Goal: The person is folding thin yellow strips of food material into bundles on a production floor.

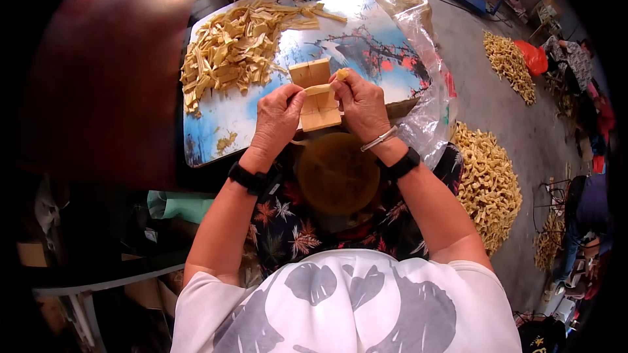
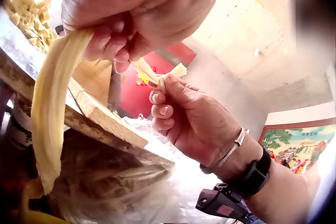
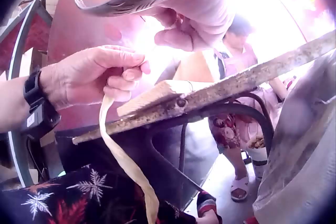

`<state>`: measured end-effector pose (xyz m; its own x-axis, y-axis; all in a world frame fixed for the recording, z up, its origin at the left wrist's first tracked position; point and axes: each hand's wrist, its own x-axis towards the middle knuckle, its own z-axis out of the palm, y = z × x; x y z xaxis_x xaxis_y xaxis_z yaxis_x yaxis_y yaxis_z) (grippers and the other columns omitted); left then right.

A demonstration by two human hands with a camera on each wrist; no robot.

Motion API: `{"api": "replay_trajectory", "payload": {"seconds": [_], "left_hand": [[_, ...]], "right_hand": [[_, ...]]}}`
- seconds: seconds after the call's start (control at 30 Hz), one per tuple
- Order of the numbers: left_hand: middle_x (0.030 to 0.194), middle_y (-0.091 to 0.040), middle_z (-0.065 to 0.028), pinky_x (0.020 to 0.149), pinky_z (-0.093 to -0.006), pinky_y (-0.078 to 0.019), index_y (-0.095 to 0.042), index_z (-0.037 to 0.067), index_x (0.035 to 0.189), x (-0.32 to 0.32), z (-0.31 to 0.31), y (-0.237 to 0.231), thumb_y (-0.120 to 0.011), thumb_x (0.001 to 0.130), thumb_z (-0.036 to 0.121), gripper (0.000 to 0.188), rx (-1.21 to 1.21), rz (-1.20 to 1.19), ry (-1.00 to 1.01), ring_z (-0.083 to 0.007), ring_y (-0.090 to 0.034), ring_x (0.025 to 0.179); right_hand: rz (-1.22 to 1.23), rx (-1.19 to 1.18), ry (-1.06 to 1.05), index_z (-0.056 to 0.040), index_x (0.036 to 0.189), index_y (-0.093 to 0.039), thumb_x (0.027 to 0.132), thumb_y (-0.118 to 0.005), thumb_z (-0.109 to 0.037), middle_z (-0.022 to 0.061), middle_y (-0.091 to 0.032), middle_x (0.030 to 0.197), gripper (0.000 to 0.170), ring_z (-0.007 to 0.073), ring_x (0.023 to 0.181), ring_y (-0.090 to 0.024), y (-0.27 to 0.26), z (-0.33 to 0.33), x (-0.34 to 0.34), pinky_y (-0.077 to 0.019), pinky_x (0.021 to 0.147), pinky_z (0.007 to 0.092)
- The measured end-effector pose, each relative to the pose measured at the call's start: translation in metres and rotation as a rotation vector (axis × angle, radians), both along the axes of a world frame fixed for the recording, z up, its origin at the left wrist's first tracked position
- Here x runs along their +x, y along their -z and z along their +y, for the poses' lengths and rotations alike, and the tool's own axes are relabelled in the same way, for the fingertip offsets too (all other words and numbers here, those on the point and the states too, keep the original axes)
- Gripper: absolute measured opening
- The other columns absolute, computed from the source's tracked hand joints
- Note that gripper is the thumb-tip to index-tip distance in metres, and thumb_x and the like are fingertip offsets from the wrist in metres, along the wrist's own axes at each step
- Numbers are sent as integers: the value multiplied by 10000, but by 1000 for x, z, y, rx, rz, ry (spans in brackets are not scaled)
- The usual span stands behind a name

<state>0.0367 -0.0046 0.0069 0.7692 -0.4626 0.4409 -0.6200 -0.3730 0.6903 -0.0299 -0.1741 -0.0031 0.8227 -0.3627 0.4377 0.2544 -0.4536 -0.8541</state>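
Note:
A pale yellow, pliable strip that looks like tofu skin (image 1: 318, 89) stretches between the two hands. My left hand (image 1: 278, 117) pinches it between thumb and fingers, and a long tail (image 2: 50, 108) hangs below that hand in the left wrist view. My right hand (image 1: 363, 101) grips the other end, where a folded, knot-like bit (image 2: 161, 81) shows at the fingertips and a short end sticks out past the thumb. Just beneath the hands is a wooden block (image 1: 320, 119) at the table's near edge, with an upright wooden piece (image 1: 309, 72) behind it.
A heap of similar strips (image 1: 229, 46) lies on the painted table (image 1: 209, 134). Below its edge, between the knees, is a round brown basin (image 1: 337, 176). Clear plastic sheeting (image 1: 425, 46) drapes the right side. Piles of knotted pieces (image 1: 487, 183) cover the floor at right. Another person (image 3: 239, 56) sits opposite.

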Motion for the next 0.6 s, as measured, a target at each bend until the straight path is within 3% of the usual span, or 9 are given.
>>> {"api": "replay_trajectory", "payload": {"seconds": [0.13,0.3,0.33,0.37,0.43,0.47,0.6], "left_hand": [[653,-584,-26,561,-263,-443,-682,-4,935,26,-10,9,-640,935,149,158,-21,58,-51,-83,-541,613],[682,-589,29,548,-235,-419,-688,-9,910,36,-16,28,-621,940,142,168,-102,390,-61,-57,-518,608],[669,-562,39,530,-215,-394,-693,0,882,39,-16,38,-605,953,158,194,-160,302,-77,-41,-476,583],[665,-554,40,532,-213,-393,-692,3,897,41,-11,42,-598,958,159,191,-191,389,-70,-43,-473,582],[658,-537,43,537,-208,-392,-690,10,927,36,-3,32,-584,967,160,188,-254,562,-53,-46,-466,580],[692,-551,36,575,-210,-410,-674,10,1013,30,7,25,-575,971,145,173,-374,804,10,-69,-482,597],[803,-611,6,689,-238,-458,-654,27,1030,-4,28,10,-585,968,131,139,-538,869,167,-81,-544,692]], "right_hand": [[-15,-131,89,-36,953,-573,941,-592,-190,194,-637,846,156,419,796,-617,11,-5,27,-486,661,478],[73,-371,122,-74,986,-587,915,-601,-197,171,-648,884,142,403,811,-623,30,-7,37,-503,679,480],[113,-411,130,-78,988,-588,915,-600,-196,170,-650,888,140,401,814,-623,32,-8,36,-504,684,480],[150,-453,139,-83,990,-589,914,-600,-196,168,-652,893,137,398,816,-624,34,-8,34,-505,688,479],[157,-403,78,-52,952,-585,906,-600,-170,180,-652,883,127,391,820,-629,26,-10,22,-503,697,473],[173,-367,38,-42,942,-585,906,-598,-164,183,-651,877,127,390,821,-630,24,-11,14,-502,698,472],[128,-232,-143,-15,933,-599,913,-587,-116,186,-644,809,104,386,787,-636,11,-4,-35,-502,681,444]]}}
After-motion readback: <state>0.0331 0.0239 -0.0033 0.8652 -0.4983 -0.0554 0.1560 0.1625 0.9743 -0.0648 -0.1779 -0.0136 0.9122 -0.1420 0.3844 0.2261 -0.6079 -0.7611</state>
